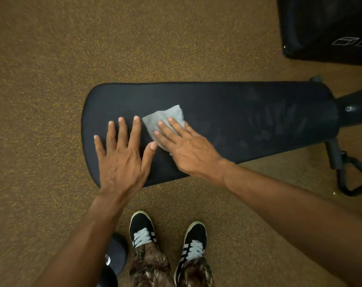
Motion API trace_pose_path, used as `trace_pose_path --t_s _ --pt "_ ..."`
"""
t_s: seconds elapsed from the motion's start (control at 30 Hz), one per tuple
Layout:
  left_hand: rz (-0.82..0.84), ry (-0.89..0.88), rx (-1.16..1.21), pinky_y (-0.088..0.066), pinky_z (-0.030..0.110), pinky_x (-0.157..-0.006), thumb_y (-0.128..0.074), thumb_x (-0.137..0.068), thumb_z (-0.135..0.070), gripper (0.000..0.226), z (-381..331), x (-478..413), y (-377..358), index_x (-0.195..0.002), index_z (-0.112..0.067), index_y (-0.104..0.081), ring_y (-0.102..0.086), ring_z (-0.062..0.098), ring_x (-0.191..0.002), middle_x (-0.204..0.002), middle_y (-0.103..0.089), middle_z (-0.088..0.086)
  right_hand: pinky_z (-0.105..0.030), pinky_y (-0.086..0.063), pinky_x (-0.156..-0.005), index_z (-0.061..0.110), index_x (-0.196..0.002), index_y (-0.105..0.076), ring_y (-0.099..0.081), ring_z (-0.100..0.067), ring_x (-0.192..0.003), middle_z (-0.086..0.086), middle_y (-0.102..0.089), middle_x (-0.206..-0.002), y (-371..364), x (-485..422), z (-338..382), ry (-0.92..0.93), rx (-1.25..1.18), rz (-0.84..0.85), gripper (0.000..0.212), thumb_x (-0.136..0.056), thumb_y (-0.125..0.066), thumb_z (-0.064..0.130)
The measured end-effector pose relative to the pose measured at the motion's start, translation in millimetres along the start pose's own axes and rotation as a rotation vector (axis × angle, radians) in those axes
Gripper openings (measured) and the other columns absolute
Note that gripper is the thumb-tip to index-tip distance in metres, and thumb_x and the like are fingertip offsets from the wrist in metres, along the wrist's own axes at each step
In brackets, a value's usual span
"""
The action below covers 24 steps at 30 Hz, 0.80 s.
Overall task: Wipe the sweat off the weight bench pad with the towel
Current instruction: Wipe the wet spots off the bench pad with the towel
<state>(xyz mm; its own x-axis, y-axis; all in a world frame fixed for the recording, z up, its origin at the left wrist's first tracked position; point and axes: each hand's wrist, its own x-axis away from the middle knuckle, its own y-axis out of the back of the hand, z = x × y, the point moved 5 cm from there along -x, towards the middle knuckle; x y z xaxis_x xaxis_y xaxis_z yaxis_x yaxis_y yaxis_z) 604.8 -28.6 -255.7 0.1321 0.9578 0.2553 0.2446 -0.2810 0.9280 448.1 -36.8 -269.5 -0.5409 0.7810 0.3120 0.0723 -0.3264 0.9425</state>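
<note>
Our right hand [186, 146] presses a small grey towel [165, 121] flat on the black weight bench pad [227, 112]; our left hand [122, 154] lies spread just beside it. Smudges [279, 121] remain far right, and short strokes could miss them.

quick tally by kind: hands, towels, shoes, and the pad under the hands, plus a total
hands: 2, left hand and right hand
towel: 1
bench pad: 1
shoes: 2, left shoe and right shoe
total: 6
</note>
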Motion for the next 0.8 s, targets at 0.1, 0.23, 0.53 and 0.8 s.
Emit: trace_pose_path --t_s 0.1,0.23,0.53,0.8 --pt "0.025 -0.025 -0.024 -0.012 0.063 -0.118 -0.001 -0.094 -0.07 0.08 -13.3 3.8 -9.6 -0.159 -0.025 -0.017 -0.01 0.037 -0.151 -0.163 -0.017 0.019 -0.052 -0.021 -0.117 0.013 -0.155 -0.023 -0.017 -0.035 -0.15 -0.011 -0.021 -0.162 -4.9 40.1 -56.4 -0.098 0.029 0.046 0.064 -0.094 -0.042 0.016" --pt "0.032 -0.027 -0.034 -0.014 0.065 -0.117 -0.003 -0.095 -0.07 0.078 -36.6 5.8 -20.8 -0.158 -0.027 -0.019 -0.01 0.039 -0.151 -0.163 -0.015 0.022 -0.06 -0.03 -0.112 0.008 -0.152 -0.027 -0.029 -0.044 -0.142 -0.02 -0.031 -0.156 -11.6 104.9 -168.4 -0.36 0.068 0.127 0.067 -0.087 -0.037 0.019" --pt "0.024 0.013 -0.044 -0.009 0.068 -0.116 0.001 -0.094 -0.071 0.078 -82.0 -9.5 -40.6 -0.158 -0.031 -0.013 -0.006 0.04 -0.151 -0.164 -0.012 0.019 -0.063 -0.012 -0.117 -0.003 -0.152 -0.019 -0.013 -0.049 -0.145 -0.027 -0.014 -0.16 -30.5 187.7 -303.5 -0.942 -0.17 -0.014 0.054 -0.102 -0.029 0.016" --pt "-0.071 0.089 0.097 -0.01 0.064 -0.117 0.004 -0.094 -0.068 0.077 -82.8 -10.1 -31.1 -0.158 -0.029 -0.014 -0.01 0.035 -0.151 -0.163 -0.02 0.016 -0.06 -0.009 -0.117 0.004 -0.156 -0.009 -0.009 -0.046 -0.147 -0.02 -0.011 -0.162 -23.2 84.1 -46.4 -0.373 -0.072 -0.122 0.075 -0.085 -0.023 0.025"
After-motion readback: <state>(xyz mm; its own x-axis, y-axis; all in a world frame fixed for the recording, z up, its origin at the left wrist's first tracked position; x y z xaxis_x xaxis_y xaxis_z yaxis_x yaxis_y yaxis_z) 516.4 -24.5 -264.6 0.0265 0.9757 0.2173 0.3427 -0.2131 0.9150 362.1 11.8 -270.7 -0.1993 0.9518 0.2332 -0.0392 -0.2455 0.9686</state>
